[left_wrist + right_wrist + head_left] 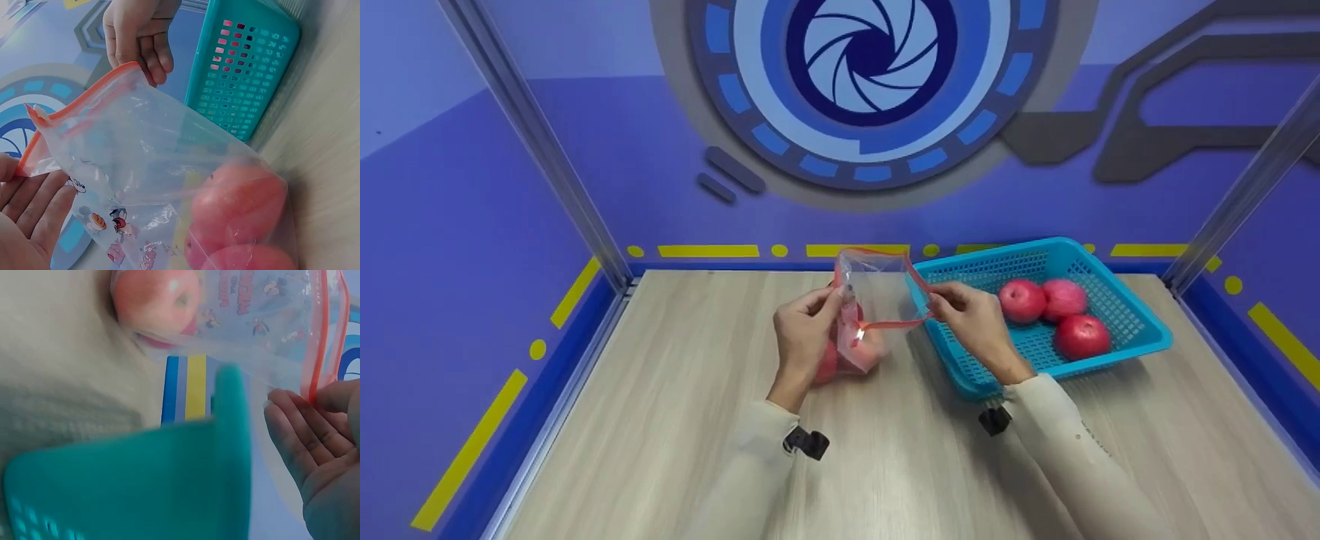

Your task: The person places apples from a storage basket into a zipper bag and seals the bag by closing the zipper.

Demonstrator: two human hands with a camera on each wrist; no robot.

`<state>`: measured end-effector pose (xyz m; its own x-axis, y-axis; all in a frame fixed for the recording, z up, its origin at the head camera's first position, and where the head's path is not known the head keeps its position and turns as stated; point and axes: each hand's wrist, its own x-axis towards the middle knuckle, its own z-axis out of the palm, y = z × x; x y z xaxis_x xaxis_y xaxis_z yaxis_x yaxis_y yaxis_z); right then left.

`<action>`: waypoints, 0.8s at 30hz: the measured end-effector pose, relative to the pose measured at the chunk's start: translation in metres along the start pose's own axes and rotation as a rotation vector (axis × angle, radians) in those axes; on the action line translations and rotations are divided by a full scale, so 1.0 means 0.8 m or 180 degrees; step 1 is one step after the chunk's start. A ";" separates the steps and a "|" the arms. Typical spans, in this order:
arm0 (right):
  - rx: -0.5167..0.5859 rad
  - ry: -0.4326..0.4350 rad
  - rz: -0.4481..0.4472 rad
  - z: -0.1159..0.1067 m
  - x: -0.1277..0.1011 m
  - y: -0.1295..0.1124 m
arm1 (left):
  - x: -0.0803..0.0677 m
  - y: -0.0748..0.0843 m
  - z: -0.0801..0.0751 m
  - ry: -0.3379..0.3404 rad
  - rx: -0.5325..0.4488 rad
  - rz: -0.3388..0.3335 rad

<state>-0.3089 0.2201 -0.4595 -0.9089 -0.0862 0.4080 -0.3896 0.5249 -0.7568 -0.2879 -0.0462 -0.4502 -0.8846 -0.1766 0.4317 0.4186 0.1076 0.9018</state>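
Observation:
A clear zip bag (877, 289) with a red-orange rim and printed cartoon figures stands on the table with its mouth spread wide. Several red apples (239, 202) sit at the bottom of it, seen through the plastic. My left hand (806, 326) pinches the left side of the rim between thumb and fingers. On the other side, my right hand (973, 321) pinches the right edge of the rim, close to the basket. One apple (157, 301) in the bag shows plainly in the right wrist view.
A turquoise perforated basket (1136, 330) stands right of the bag, its left end near my right hand. In it lie three red apples (1082, 337). The wooden table (675, 420) is bounded by blue panels (607, 157) at the back and sides.

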 end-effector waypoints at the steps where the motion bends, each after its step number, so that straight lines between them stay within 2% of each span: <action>1: -0.0005 -0.0046 -0.0031 -0.003 0.000 0.002 | 0.000 0.000 0.001 0.0003 -0.0001 0.0010; 5: 0.0051 -0.0216 -0.0124 -0.015 -0.001 0.011 | 0.001 -0.001 0.003 0.0004 0.0005 0.0043; 10: 0.0192 -0.0341 -0.0097 -0.034 -0.002 0.024 | 0.001 -0.001 0.004 -0.0046 -0.0014 0.0046; 14: 0.0165 -0.0289 -0.0105 -0.050 0.000 0.042 | 0.000 0.000 0.003 -0.0080 -0.0007 0.0007; 19: -0.0014 -0.0138 0.0013 -0.067 0.000 0.065 | -0.001 0.001 0.001 -0.0072 0.0037 0.0023; 24: -0.0059 -0.0149 0.0133 -0.079 -0.003 0.082 | -0.001 0.001 -0.001 -0.0084 0.0066 0.0018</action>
<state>-0.3230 0.3083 -0.4777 -0.9304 -0.1032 0.3516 -0.3487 0.5444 -0.7630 -0.2866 -0.0469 -0.4496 -0.8874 -0.1502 0.4359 0.4196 0.1287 0.8985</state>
